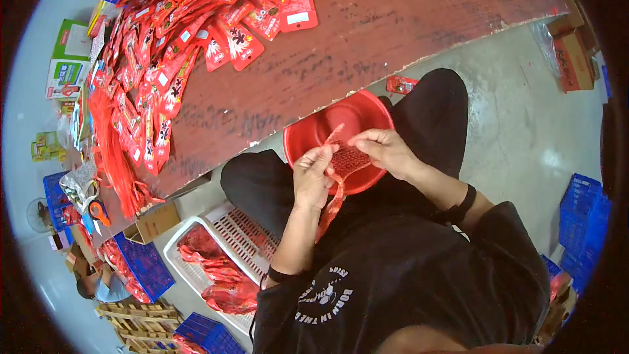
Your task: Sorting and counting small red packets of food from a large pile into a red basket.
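Note:
My left hand (314, 172) pinches a strip of red mesh netting (348, 161) between thumb and fingers, and a long tail of it hangs down past the wrist. At the other side of the netting, my right hand (383, 150) grips its upper edge with thumb and forefinger. Both hands are over a round red plastic basin (339, 103) between the knees. Beyond it, a large heap of red printed snack packets (241, 42) lies on the reddish-brown table. A bundle of red netting (115, 167) lies at the table's left end.
The worn table edge (403, 66) runs just beyond the basin. A white plastic basket (184, 226) with red packets stands at lower left, near a cardboard box (155, 221). Blue crates (582, 221) are stacked at right. Another person (105, 285) is at far lower left.

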